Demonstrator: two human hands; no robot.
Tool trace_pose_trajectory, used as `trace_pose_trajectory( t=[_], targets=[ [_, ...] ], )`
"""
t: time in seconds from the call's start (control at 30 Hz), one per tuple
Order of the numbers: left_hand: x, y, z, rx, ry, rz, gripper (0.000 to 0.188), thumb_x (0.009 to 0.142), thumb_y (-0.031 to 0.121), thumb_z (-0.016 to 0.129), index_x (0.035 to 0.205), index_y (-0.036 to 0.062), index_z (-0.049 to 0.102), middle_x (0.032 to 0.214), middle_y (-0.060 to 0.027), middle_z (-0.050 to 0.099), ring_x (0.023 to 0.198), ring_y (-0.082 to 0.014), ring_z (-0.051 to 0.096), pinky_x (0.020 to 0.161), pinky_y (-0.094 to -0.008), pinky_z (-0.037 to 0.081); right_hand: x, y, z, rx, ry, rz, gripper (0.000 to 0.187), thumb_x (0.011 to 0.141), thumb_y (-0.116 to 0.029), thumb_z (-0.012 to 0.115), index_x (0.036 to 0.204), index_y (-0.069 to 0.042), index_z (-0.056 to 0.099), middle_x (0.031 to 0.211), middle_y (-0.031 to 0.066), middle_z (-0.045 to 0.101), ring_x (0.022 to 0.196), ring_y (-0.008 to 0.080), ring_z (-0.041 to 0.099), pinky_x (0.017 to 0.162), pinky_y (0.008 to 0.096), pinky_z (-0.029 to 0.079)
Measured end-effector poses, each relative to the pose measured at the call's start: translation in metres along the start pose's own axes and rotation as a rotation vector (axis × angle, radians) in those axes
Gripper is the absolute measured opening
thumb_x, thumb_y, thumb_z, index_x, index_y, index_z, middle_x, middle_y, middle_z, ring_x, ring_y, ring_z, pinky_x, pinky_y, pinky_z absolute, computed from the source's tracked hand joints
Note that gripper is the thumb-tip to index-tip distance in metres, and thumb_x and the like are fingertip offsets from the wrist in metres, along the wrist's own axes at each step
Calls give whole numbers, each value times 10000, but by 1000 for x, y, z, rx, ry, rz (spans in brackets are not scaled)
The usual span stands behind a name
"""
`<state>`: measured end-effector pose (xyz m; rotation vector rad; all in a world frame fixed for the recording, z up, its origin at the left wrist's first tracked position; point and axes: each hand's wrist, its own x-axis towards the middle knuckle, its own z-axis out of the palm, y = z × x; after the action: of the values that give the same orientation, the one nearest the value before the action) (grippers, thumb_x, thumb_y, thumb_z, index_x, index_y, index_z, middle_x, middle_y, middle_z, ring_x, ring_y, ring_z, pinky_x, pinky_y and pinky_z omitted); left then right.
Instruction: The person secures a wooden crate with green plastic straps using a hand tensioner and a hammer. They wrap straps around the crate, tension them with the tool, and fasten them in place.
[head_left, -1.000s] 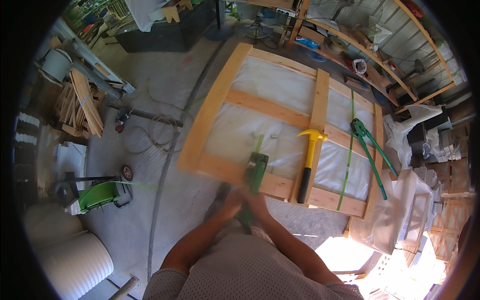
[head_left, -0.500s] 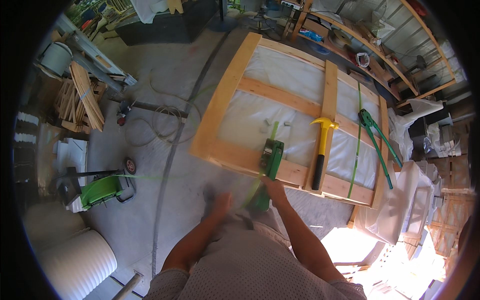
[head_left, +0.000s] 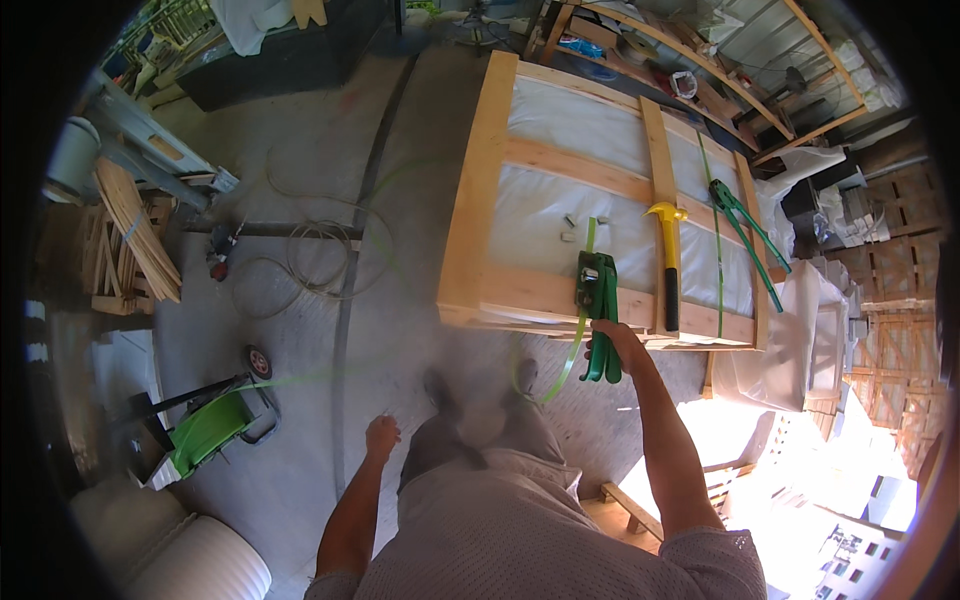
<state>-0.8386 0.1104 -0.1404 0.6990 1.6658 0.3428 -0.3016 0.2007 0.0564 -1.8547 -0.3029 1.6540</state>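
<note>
My right hand (head_left: 622, 345) grips the handle end of a green strapping tensioner (head_left: 597, 290). The tool rests on the near edge of a wooden crate (head_left: 575, 165) covered with whitish plastic sheeting. A green strap (head_left: 566, 368) passes through it and curls down over the side. Small metal seals (head_left: 567, 237) lie on the sheeting just beyond. My left hand (head_left: 381, 437) hangs over the floor, apart from the crate, its fingers loosely curled with nothing visible in them. A yellow claw hammer (head_left: 668, 245) with a black grip and green long-handled cutters (head_left: 745, 235) lie on the crate.
On the left stands a green strap dispenser cart (head_left: 210, 435), its strap trailing across the floor. A coiled hose (head_left: 320, 255) lies beyond it. Bundled wood strips (head_left: 138, 230) and a white foam roll (head_left: 205, 565) are further left. Shelving (head_left: 690, 75) stands behind the crate.
My left hand has moved left and down, away from the crate. The right hand stays on the tensioner, whose handles now appear spread. The view has shifted, and both feet show.
</note>
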Motion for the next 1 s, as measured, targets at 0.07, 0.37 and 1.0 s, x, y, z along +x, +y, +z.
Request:
trace_pose_trajectory(
  t=[0.07, 0.37, 1.0],
  targets=[
    [-2, -7, -22, -21, 14, -51, 277, 900, 282, 489, 839, 22, 562, 671, -100, 596, 497, -193, 565, 459, -322, 434, 0, 1, 0, 12, -28, -42, 374, 838, -297, 655, 993, 30, 559, 826, 131, 600, 683, 261, 652, 634, 390, 574],
    [-9, -27, -42, -5, 11, -110, 287, 888, 293, 488, 874, 18, 569, 694, -108, 611, 509, -207, 590, 460, -325, 436, 3, 6, -1, 59, 6, -34, 365, 842, -296, 652, 975, 38, 589, 811, 119, 586, 715, 250, 633, 660, 403, 586],
    [52, 59, -92, 25, 112, -2, 243, 892, 185, 465, 830, -13, 590, 696, -123, 617, 589, -211, 641, 499, -326, 532, 24, -68, 114, -660, 568, -908, 320, 795, -182, 692, 1051, -11, 603, 1007, 164, 623, 958, 319, 602, 840, 419, 473]
  ],
)
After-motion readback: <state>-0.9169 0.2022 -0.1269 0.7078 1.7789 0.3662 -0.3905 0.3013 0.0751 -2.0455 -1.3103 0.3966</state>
